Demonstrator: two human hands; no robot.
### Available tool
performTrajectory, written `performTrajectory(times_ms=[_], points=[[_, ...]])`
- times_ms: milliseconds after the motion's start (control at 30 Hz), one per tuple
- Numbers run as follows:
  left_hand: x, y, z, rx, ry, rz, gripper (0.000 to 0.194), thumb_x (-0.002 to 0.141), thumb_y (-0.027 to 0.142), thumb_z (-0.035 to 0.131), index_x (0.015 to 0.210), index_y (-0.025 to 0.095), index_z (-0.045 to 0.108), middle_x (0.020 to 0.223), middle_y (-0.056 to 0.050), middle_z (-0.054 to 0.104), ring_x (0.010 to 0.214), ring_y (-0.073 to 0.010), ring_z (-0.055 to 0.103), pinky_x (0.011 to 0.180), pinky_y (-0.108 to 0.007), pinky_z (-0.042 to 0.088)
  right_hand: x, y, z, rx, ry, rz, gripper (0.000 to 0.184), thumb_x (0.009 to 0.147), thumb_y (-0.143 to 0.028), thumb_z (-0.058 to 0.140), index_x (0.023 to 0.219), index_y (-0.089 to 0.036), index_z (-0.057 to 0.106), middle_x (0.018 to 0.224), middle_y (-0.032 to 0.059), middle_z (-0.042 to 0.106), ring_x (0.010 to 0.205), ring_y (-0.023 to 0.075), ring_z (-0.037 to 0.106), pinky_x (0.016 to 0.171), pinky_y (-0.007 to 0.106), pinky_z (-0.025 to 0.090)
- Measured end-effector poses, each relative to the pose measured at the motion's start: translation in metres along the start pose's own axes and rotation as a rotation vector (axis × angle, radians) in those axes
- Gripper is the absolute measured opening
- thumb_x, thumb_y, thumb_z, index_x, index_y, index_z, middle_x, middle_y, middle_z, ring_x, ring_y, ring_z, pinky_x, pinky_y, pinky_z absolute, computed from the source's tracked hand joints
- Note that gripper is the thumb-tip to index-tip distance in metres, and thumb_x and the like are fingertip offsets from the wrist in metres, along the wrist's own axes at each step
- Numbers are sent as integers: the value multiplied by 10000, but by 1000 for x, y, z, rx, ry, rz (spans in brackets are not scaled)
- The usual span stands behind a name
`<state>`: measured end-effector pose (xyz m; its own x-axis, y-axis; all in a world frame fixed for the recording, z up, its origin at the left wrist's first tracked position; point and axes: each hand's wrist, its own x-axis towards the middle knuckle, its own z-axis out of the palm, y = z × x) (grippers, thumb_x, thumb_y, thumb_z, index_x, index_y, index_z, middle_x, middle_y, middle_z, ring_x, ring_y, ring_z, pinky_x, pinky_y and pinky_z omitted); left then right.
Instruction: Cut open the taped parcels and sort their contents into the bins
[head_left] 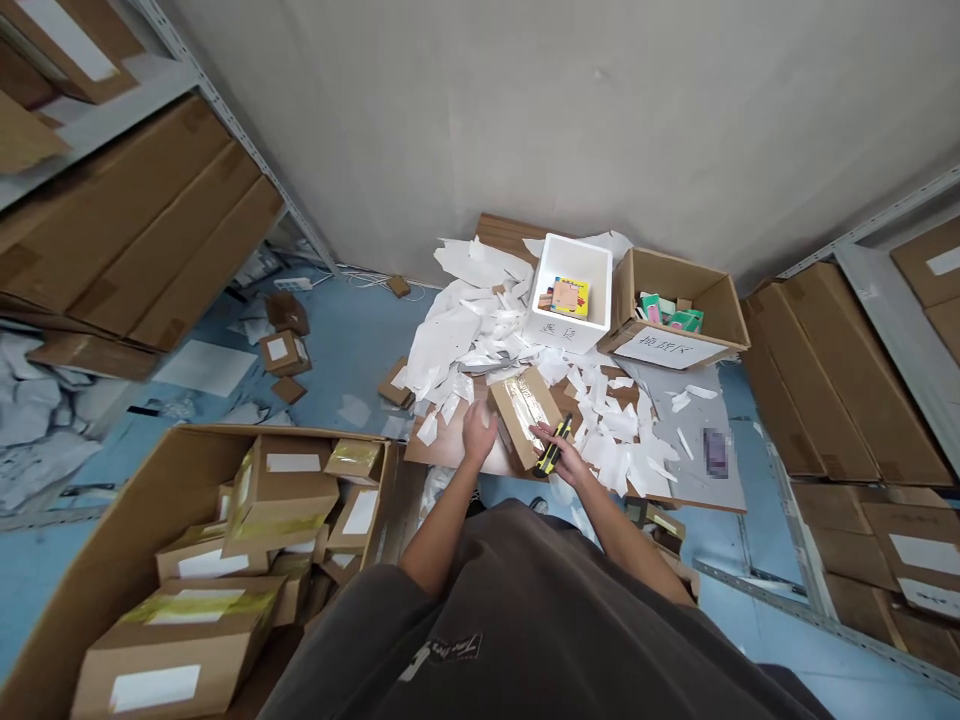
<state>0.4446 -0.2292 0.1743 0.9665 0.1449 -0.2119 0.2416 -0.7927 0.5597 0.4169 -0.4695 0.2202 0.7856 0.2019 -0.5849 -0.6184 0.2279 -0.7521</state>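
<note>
A brown wooden counter [504, 232] stretches beneath the fingers of the left hand [480, 435] and the right hand [568, 458]. Well to the left of those fingers stands a huge open tan cardboard carton [169, 480], heaped with taped brown boxes [292, 490]. Beyond the right fingers and farther right sits an open brown cardboard box [690, 275] with a handwritten white label [660, 345]; just beside it, beyond the fingers too, is a white foam box [574, 343] with small cartons [571, 298] inside. Between the two sets of fingers, at the counter's near edge, I see a taped brown cardboard parcel [527, 408]. The left fingers are at its left side; from here I can't tell whether they press it or how widely they spread. The right fingers hold a slim yellow-and-black cutter [553, 448] over the parcel's right side. Torn white paper scraps [454, 330] lie beyond and to either side of the fingers.
</note>
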Motion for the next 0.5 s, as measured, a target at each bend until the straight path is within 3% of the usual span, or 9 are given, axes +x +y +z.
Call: performTrajectory(times_ms=[100, 200, 267, 367, 433, 500], points=[[18, 14, -8, 152, -231, 258, 1151, 891, 651, 762, 1780, 169, 211, 1852, -171, 167, 1721, -384, 118, 1386, -517, 210, 9, -17, -1, -214, 40, 31, 554, 1011, -661, 610, 1335, -212, 627, 1146, 151, 829, 1139, 294, 793, 867, 380, 648], [28, 34, -6, 291, -388, 283, 1496, 731, 786, 845, 1792, 117, 28, 1850, -223, -22, 1715, -432, -59, 1382, -590, 141, 27, -40, 7, -524, 108, 69, 583, 1062, -712, 531, 1367, -215, 538, 929, 85, 808, 746, 260, 797, 674, 353, 636], [31, 43, -3, 322, -414, 244, 1549, 707, 810, 854, 1789, 110, -6, 1842, -231, -62, 1712, -428, -87, 1381, -588, 144, 43, -55, 17, -767, 144, 40, 482, 1108, -621, 514, 1380, -222, 509, 892, 51, 790, 680, 233, 776, 650, 315, 614], [29, 47, -3, 311, -418, 228, 1549, 713, 820, 849, 1790, 123, -20, 1839, -226, -74, 1715, -419, -78, 1375, -585, 169, 69, -73, 38, -1097, 164, -53, 357, 1162, -502, 443, 1320, -208, 571, 981, 75, 803, 743, 205, 791, 723, 257, 581], [27, 46, -5, 293, -418, 230, 1536, 733, 829, 827, 1788, 122, -35, 1840, -225, -69, 1718, -411, -66, 1366, -588, 199, 85, -80, 53, -1255, 155, -59, 398, 1172, -494, 414, 1292, -177, 623, 1057, 122, 810, 766, 213, 793, 764, 260, 565], [25, 44, -7, 284, -415, 232, 1510, 756, 840, 800, 1788, 127, -40, 1842, -216, -69, 1721, -400, -64, 1357, -588, 227, 98, -83, 68, -1373, 138, 23, 447, 1169, -484, 420, 1306, -130, 655, 1077, 172, 810, 803, 238, 799, 799, 279, 559]])
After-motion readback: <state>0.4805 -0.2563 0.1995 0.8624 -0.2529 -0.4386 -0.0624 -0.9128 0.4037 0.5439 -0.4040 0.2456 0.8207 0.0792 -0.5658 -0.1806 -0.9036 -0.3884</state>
